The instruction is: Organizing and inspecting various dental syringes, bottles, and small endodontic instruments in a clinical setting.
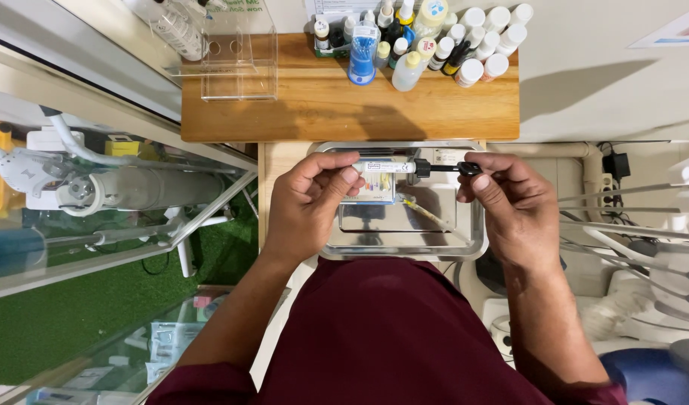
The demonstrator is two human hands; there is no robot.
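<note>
Over a shiny metal tray [476, 232] I hold a small white syringe [389, 166] level between both hands. My left hand [307, 206] grips its labelled barrel near the left end. My right hand [509, 206] pinches the black tip [467, 168] at the right end. Inside the tray, beneath the syringe, lie a small colourful packet [376, 191] and a thin yellowish stick [427, 214].
A wooden shelf [344, 112] behind the tray carries several small bottles and white-capped vials [464, 45], a blue applicator holder [362, 52] and a clear acrylic box [236, 64]. Glass panels and a white instrument arm [97, 187] are left; hoses [630, 217] right.
</note>
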